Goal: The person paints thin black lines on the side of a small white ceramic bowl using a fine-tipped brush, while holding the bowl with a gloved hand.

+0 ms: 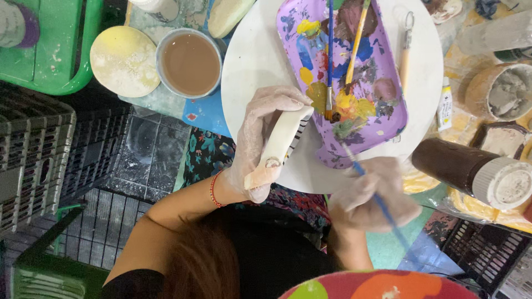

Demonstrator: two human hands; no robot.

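While my gloved left hand [260, 147] grips the pale ceramic piece [281, 138], my right hand [372, 194] pinches a blue-handled brush [377, 200] near the purple palette [346, 83].

From the head view, the piece sits over the near edge of the round white counter [244, 55]; I judge it stiff, light, breakable and slick in a glove, so it is best held around its unpainted body, clear of the dark stripes on its right side. Its underside is hidden by my fingers, my right hand is blurred, and the brush tip is hard to make out.
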